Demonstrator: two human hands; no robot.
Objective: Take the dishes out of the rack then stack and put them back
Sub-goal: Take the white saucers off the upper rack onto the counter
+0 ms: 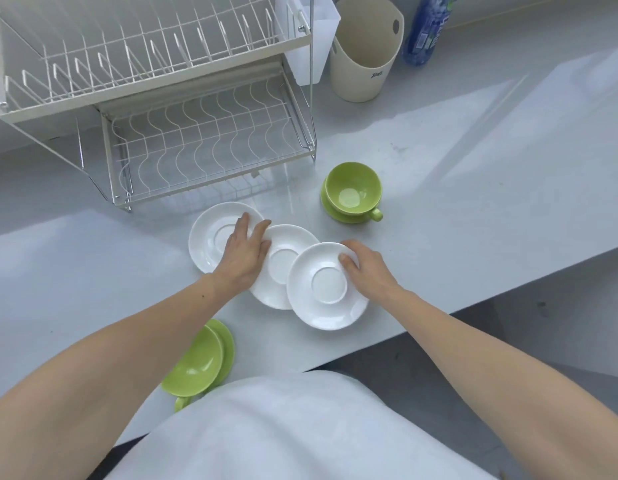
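Note:
Three white saucers lie overlapping on the grey counter in front of the white two-tier wire rack [196,140], whose shelves hold nothing. My left hand [243,252] rests across the left saucer [207,237] and the middle saucer [283,268], fingers around the middle one's far rim. My right hand [361,265] grips the right edge of the right saucer [326,289], which sits tilted over the middle one. A green cup on a green saucer [352,192] stands to the right of the rack. Another green cup and saucer [196,362] sit near the counter's front edge.
A beige plastic holder [364,53] and a blue bottle [428,29] stand at the back right. A white utensil caddy [311,36] hangs on the rack's right side. The counter's front edge [473,306] runs diagonally close to my body.

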